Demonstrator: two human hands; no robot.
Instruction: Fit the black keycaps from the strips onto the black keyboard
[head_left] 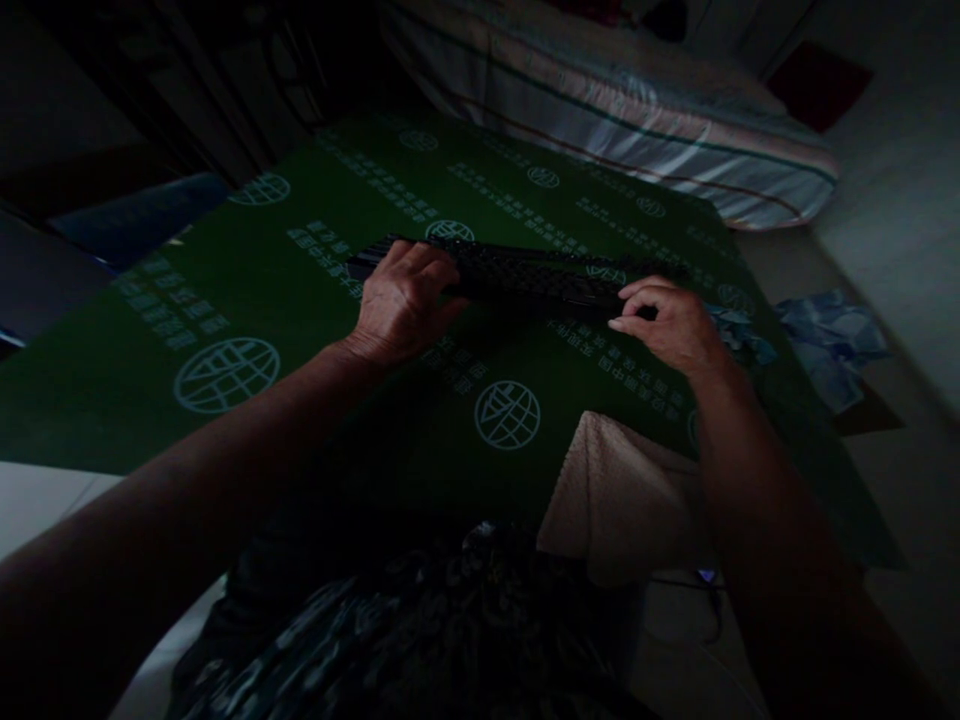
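A long, narrow black piece with a bumpy, patterned surface lies across the green sheet-covered table. Its left end looks ribbed, and a thin, uneven black edge runs along its far side. The room is too dark to tell what kind of thing it is. My left hand is closed over it near the left end, fingers bent down onto it. At the right end, my right hand pinches the near edge between thumb and fingers. Part of the black piece is hidden under my left hand.
A beige cloth hangs over the table's near edge, beside my right forearm. Crumpled bluish plastic lies beyond the right side. Behind the table stands a bed with a striped cover. A cable shows below the cloth.
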